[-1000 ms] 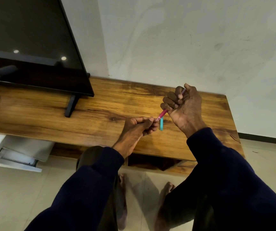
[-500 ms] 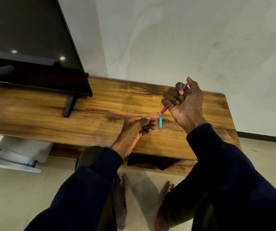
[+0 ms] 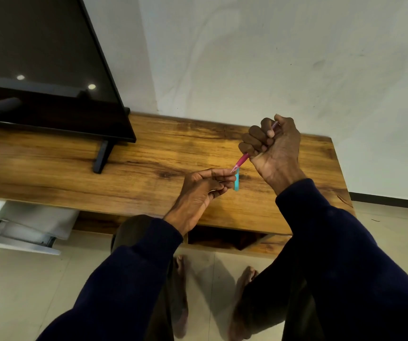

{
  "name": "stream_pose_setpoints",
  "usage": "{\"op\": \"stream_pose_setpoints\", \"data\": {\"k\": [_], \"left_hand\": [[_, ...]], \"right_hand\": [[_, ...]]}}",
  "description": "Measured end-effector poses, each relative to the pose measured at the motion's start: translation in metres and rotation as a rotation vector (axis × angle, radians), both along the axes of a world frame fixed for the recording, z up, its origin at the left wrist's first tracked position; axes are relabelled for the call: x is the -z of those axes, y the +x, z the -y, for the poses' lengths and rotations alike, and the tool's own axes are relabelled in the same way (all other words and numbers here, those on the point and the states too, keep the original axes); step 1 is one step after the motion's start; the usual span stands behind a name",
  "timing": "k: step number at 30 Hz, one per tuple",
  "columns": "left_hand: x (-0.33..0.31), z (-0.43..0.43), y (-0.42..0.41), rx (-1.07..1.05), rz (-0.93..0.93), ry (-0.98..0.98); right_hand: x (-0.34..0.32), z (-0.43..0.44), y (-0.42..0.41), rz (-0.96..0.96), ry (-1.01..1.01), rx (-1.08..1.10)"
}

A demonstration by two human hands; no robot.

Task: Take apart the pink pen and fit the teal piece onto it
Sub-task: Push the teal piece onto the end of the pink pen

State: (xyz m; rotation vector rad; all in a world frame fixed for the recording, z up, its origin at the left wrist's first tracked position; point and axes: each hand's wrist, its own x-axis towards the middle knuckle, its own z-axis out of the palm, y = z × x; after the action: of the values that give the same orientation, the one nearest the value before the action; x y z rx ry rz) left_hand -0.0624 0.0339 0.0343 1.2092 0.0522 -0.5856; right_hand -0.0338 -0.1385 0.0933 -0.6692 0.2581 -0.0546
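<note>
Here, one pink pen point(image 3: 243, 159) sits clenched in the right hand point(image 3: 271, 146); at its 7 o'clock, the left hand point(image 3: 204, 188) pinches one teal piece point(image 3: 236, 181) above the bench point(image 3: 75, 173).

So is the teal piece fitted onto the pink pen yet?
Not yet. The teal piece hangs upright from the left hand, beside the tip of the pink pen gripped in the right hand.

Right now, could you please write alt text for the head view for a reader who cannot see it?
Over a wooden table, the right hand grips a pink pen in a fist, tip angled down toward a teal piece pinched in the left hand. A dark TV stands on the table at left.
</note>
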Motion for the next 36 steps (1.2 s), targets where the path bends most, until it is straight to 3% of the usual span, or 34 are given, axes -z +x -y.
{"op": "stream_pose_setpoints", "data": {"k": [22, 36], "left_hand": [[-0.001, 0.002, -0.001, -0.007, -0.108, -0.022], [-0.006, 0.004, 0.000, -0.034, -0.133, -0.071]], "right_hand": [[-0.012, -0.009, 0.003, 0.096, -0.184, -0.063], [-0.011, -0.007, 0.006, 0.062, -0.122, -0.041]]}}
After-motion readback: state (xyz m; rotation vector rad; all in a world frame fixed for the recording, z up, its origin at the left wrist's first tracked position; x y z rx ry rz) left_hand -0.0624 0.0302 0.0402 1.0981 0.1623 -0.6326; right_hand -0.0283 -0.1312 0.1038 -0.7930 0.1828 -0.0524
